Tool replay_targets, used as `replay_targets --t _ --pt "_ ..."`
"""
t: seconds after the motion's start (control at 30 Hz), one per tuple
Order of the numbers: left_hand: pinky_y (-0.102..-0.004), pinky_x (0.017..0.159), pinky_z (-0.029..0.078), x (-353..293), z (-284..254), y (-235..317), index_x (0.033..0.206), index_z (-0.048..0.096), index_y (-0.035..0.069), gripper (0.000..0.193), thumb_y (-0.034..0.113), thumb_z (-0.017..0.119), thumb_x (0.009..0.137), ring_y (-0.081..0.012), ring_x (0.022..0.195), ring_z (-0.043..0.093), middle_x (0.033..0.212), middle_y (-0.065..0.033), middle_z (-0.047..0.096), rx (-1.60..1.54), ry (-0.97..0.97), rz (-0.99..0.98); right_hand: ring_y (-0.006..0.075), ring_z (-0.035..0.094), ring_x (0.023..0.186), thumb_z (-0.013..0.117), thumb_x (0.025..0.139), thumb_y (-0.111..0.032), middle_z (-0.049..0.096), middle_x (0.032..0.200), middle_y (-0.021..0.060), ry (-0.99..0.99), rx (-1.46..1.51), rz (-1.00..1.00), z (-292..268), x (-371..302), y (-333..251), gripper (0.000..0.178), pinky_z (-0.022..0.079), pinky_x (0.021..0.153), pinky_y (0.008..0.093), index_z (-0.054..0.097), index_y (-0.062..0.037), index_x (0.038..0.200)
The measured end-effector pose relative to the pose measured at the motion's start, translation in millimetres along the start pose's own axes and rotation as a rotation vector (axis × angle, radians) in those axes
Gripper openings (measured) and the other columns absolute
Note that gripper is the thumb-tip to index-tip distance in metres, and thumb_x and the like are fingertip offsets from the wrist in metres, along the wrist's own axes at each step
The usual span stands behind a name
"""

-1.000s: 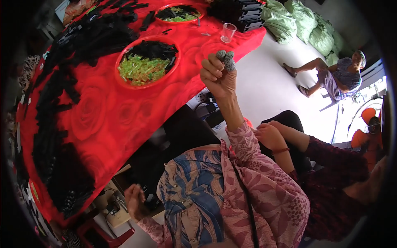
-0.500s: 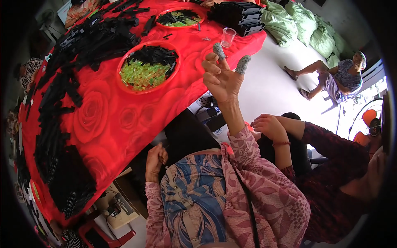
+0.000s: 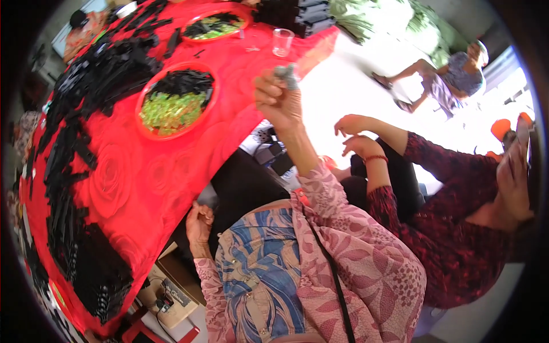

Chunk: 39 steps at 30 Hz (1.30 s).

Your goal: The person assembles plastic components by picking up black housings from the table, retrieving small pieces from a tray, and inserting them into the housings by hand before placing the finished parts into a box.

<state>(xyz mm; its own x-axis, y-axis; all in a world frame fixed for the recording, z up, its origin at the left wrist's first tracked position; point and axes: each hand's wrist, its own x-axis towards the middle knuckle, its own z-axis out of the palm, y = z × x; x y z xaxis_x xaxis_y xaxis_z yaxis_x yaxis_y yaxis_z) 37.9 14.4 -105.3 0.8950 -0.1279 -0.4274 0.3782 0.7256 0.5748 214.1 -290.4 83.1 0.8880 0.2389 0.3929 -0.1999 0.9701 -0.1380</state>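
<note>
My right hand (image 3: 278, 103) is raised beside the table's near edge. Grey finger cots (image 3: 287, 76) cover its thumb and index fingertip, which are now pressed together, with the other fingers curled in. Whether anything sits in that pinch is too small to tell. Low at my left, beside the table edge and my black trousers, my left hand (image 3: 200, 222) has its fingers curled; what they hold, if anything, is hidden. Past my right hand a clear plastic cup (image 3: 282, 42) stands on the red tablecloth (image 3: 163, 171). Left of it, a red basin (image 3: 214, 103) holds black strips and yellow-green pieces.
Black strips (image 3: 108, 74) lie heaped along the table's far side. Another red basin (image 3: 186, 35) and stacked black pieces (image 3: 311, 18) stand farther back. A co-worker's hands (image 3: 357, 134) are close on my right. Green sacks (image 3: 400, 23) and a seated person (image 3: 457, 74) are beyond.
My right thumb and index finger, spread before, have come together. The co-worker's second hand has come into view at my right. The view has shifted, so the table sits farther left.
</note>
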Motion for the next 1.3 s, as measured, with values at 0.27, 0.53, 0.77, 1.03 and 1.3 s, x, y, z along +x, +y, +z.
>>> replay_targets --t 0.27,0.53,0.77,1.03,1.3 --pt "-0.0366 0.081 0.049 13.0 -35.9 -9.9 0.097 0.060 0.000 0.016 0.014 0.053 0.092 -0.0271 0.092 0.059 0.100 -0.0136 0.063 -0.085 -0.059 0.097 0.0101 0.042 0.057 0.063 0.085 -0.016 0.053 0.071 0.0013 0.104 -0.056 0.317 16.9 -7.4 84.5 0.016 0.031 0.048 0.0234 0.063 -0.0024 0.094" --pt "-0.0307 0.071 0.051 -21.4 24.4 8.2 0.094 0.058 0.002 0.024 0.025 0.050 0.095 -0.0213 0.079 0.063 0.091 -0.0112 0.064 0.239 -0.074 0.008 0.0094 0.039 0.060 0.058 0.089 -0.020 0.046 0.071 0.0022 0.055 0.036 0.371 -8.5 -13.4 75.3 0.020 0.031 0.048 0.0220 0.061 -0.0004 0.092" --pt "-0.0231 0.057 0.047 -76.2 75.8 65.5 0.084 0.058 0.004 0.023 0.024 0.053 0.094 -0.0129 0.065 0.062 0.080 -0.0065 0.063 0.596 -0.144 -0.008 0.0086 0.051 0.051 0.061 0.087 -0.008 0.062 0.069 0.0074 0.224 -0.543 0.572 -2.3 -12.5 118.3 0.009 0.038 0.045 0.0208 0.066 0.0003 0.087" --pt "-0.0224 0.053 0.045 -115.9 60.4 117.1 0.092 0.057 0.004 0.015 0.019 0.056 0.093 -0.0123 0.062 0.060 0.076 -0.0067 0.062 0.624 -0.035 0.269 0.0096 0.057 0.058 0.061 0.088 -0.008 0.066 0.076 0.0072 -0.002 -1.043 0.506 15.9 26.4 143.5 0.013 0.045 0.051 0.0213 0.067 0.0008 0.097" --pt "-0.0223 0.057 0.044 -111.9 47.0 139.9 0.103 0.055 0.002 0.012 0.008 0.053 0.093 -0.0112 0.063 0.054 0.073 -0.0045 0.057 0.518 0.086 0.503 0.0132 0.061 0.096 0.066 0.087 -0.013 0.066 0.102 0.0090 -0.486 -1.602 0.293 13.4 113.4 188.2 0.031 0.049 0.085 0.0282 0.061 0.0032 0.113"
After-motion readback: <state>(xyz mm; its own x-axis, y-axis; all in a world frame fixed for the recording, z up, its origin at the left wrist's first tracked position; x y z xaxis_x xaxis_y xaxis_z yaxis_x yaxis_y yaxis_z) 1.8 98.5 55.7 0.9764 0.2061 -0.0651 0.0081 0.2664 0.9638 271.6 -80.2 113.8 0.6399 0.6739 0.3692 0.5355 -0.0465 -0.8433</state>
